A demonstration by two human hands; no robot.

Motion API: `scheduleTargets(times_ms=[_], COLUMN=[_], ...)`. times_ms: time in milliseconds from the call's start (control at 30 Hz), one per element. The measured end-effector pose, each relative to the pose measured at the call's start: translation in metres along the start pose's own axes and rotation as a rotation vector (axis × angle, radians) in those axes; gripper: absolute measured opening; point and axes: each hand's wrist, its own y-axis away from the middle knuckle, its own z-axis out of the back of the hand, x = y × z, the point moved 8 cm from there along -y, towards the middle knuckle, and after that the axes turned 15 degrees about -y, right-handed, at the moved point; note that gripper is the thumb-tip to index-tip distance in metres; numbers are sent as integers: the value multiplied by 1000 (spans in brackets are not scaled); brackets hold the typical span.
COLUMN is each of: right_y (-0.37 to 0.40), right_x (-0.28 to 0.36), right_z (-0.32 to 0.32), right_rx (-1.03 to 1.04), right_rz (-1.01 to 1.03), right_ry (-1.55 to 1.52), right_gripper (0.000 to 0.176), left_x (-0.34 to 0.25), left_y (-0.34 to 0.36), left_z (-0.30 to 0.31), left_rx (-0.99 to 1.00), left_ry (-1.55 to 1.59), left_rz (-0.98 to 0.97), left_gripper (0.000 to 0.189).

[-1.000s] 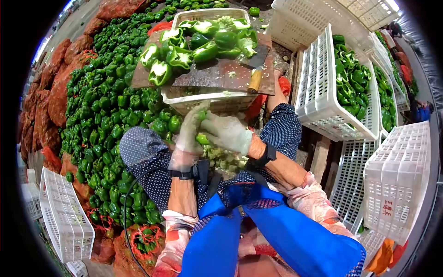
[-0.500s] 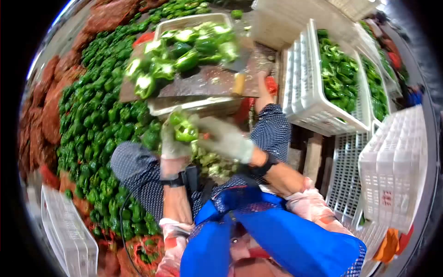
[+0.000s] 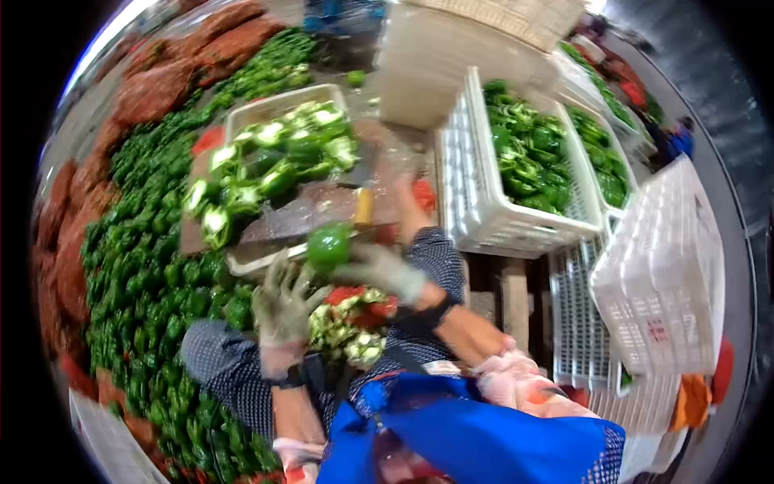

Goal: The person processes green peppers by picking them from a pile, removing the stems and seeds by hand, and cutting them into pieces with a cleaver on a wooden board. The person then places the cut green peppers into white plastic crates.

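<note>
Gloved and spread, my left hand [image 3: 282, 302] is open just below the front of the brown cutting board [image 3: 310, 211]. A green pepper [image 3: 329, 246] is between my hands at the board's front edge, close to my left fingertips. Beside the pepper on the right is my right hand [image 3: 383, 270], gloved and smeared by motion; whether its fingers grip the pepper is unclear. Halved green peppers [image 3: 278, 179] are heaped on the board and in a pale tray [image 3: 337, 97]. A knife with a yellow handle [image 3: 364, 207] lies on the board.
Whole green peppers [image 3: 153, 298] cover the floor at left, beside red mesh sacks [image 3: 153, 93]. Pale green scraps [image 3: 363, 347] lie between my legs. White crates [image 3: 524, 229] with cut peppers stand at right, near another crate [image 3: 657, 282]. A blue-clad person [image 3: 681, 143] is far right.
The view has shifted, so the board and crates appear further left and lower. My left hand has spread and let go of the opened pepper. A rounder green pepper now shows between my hands.
</note>
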Motion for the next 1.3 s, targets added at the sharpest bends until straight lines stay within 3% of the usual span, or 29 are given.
scheduleTargets(times_ms=[33, 100, 133, 200, 233, 267, 333, 367, 433, 500, 567, 600, 633, 700, 800, 900, 1100, 1167, 1233, 1300], right_y=[-1, 12, 22, 31, 38, 28, 2, -12, -58, -112, -163, -187, -194, -217, -238, -230, -193, -196, -193, -156], right_x=[-12, 23, 39, 68, 89, 73, 74, 85, 88, 85, 70, 58, 67, 59, 32, 26, 45, 55, 61, 68], right_z=[28, 97, 131, 177, 181, 196, 175, 146, 132, 145, 160, 172, 163, 165, 164, 176, 181, 176, 145, 79], right_rx=[-144, -268, -268, -100, -178, -251, -411, -485, -440, -529, -524, -519, -563, -540, -435, -529, -735, -673, -530, -374], right_rz=[-100, 267, 471, 607, 700, 629, 418, 281, 307, 382, 194, 280, 218, 66, 52, 40, 441, 522, 359, 155], right_ry=[-205, -693, -900, -1288, -1240, -1136, -531, -180, 134, 647, 718, 842, 834, 959, 878, 884, 670, 494, 387, 354], right_gripper=[32, 33, 33, 37, 37, 37, 36, 34, 38, 44, 50, 47, 43, 40, 40, 38, 29, 29, 34, 38], left_x=[-6, 8, 8, 11, 12, 20, 29, 27, 33, 40, 38, 38, 35, 36, 38, 41, 45, 49, 37, 31], left_y=[2, -3, -4, -6, -6, -7, -9, -10, -10, -10, -12, -11, -13, -15, -21, -25, -26, -27, -25, -30], left_z=[-3, 16, 19, 19, 19, 23, 22, 19, 24, 31, 33, 37, 35, 41, 42, 41, 35, 35, 29, 31], left_rx=[-56, -69, -83, -94, -107, -105, -178, -111, -149, -160, -215, -209, -116, -162, -198, -204, -164, -167, -186, -117], left_ry=[-15, -34, -52, -1, -4, 17, 63, 1, 18, 14, -21, -49, -33, -44, 2, 0, -36, -60, 28, -52], left_rz=[-14, -18, 17, 21, 27, 44, 152, 126, 194, 228, 280, 258, 165, 180, 214, 242, 228, 304, 253, 181], left_gripper=[89, 91, 91, 83, 80, 76, 66, 63, 62, 63, 67, 71, 73, 74, 68, 66, 65, 64, 67, 91])
